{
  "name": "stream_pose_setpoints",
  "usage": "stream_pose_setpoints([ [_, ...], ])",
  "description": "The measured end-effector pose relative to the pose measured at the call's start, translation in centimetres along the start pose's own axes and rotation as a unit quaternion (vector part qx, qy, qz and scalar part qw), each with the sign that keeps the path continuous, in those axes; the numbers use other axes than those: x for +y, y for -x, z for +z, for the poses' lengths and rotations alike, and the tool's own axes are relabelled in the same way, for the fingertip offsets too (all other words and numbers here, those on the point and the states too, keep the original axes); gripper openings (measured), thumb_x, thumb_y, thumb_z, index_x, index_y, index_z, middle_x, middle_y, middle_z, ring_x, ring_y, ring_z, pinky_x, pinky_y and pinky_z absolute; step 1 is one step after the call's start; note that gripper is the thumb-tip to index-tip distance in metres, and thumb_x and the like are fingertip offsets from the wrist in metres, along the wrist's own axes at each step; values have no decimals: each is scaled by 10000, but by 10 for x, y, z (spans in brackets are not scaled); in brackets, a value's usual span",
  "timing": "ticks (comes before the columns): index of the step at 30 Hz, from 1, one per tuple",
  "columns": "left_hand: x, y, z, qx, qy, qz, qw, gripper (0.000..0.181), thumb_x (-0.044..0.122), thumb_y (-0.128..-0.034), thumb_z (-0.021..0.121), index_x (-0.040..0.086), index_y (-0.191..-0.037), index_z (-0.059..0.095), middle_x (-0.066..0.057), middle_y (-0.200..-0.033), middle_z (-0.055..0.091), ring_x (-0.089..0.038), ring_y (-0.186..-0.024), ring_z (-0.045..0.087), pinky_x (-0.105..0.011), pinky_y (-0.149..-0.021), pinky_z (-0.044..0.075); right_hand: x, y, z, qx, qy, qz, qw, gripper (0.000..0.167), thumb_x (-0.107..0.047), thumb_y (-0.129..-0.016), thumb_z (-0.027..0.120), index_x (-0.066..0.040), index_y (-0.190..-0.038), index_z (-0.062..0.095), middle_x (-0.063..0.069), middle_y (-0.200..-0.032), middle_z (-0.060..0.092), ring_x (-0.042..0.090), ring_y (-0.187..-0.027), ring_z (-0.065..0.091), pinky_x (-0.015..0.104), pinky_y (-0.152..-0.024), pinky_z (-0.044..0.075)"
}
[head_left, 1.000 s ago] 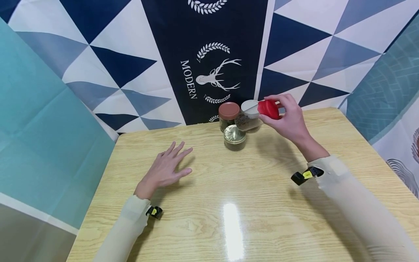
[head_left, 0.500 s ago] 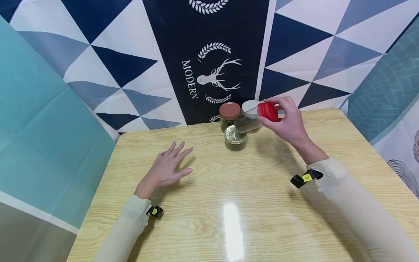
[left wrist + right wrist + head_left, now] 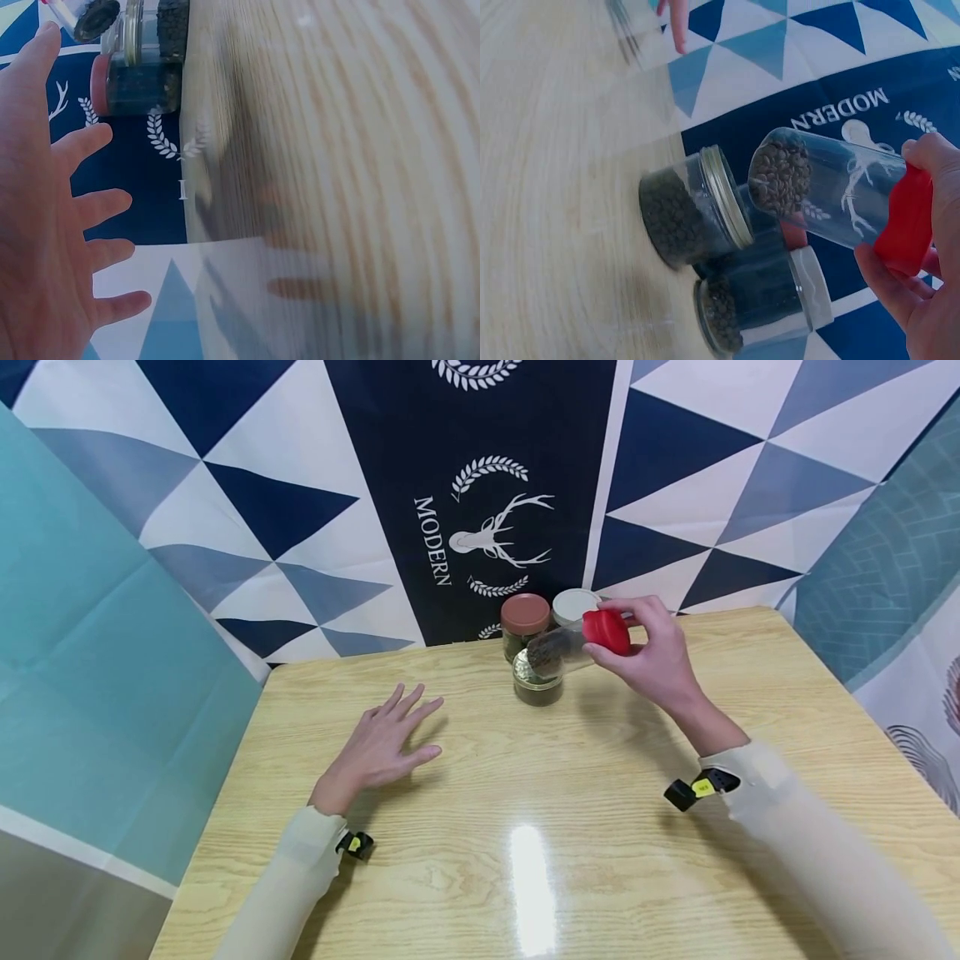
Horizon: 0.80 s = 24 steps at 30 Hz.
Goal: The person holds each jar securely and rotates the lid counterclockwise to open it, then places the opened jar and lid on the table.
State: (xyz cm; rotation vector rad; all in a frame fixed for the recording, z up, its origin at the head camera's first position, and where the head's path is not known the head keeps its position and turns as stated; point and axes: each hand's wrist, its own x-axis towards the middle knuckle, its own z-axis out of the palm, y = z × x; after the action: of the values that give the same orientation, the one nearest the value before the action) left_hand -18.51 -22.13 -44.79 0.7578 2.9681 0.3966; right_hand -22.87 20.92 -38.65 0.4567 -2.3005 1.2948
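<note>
My right hand [image 3: 652, 652] grips a clear jar [image 3: 829, 176] by its red lid [image 3: 606, 632]. Small dark seeds or beans lie at the far end of this tilted jar. It hangs above a short glass jar with a gold-coloured lid [image 3: 537, 692]; in the right wrist view the two look apart. Behind stand a jar with a reddish-brown lid [image 3: 525, 612] and one with a white lid [image 3: 576, 604]. Dark seeds or beans also fill part of the gold-lidded jar [image 3: 676, 214] and the white-lidded jar [image 3: 761, 300]. My left hand [image 3: 378, 743], fingers spread, holds nothing over the table.
The wooden table [image 3: 450, 860] meets a patterned cloth wall [image 3: 315, 527] right behind the jars. Light-blue panels border it on the left [image 3: 112, 652] and right. A bright light reflection lies on the tabletop near the front.
My right hand has come down and slightly left with the red-lidded jar, whose far end now overlaps the gold-lidded jar in the head view. My left hand stays in place.
</note>
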Motion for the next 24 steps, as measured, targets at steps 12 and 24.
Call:
stream_pose_setpoints([
  [12, 2, 1, -1, -21, -75, -19, 10000, 802, 671, -1064, 568, 334, -1768, 385, -87, -1895, 267, -440, -1776, 197, -806, -1262, 389, -12, 13, 3, -65, -137, -19, 9999, 621, -48, -872, 940, -68, -1450, 712, 214, -1407, 646, 174, -1192, 554, 16, -752, 541],
  [24, 1, 0, -1, 1, -26, -5, 10000, 835, 755, -1058, 510, 346, -1773, 369, -74, -1897, 262, -424, -1778, 198, -803, -1277, 374, -17, 23, 5, -83, -215, 108, 9997, 630, -42, -863, 945, -89, -1451, 722, 187, -1382, 644, 123, -1183, 549, 29, -746, 554],
])
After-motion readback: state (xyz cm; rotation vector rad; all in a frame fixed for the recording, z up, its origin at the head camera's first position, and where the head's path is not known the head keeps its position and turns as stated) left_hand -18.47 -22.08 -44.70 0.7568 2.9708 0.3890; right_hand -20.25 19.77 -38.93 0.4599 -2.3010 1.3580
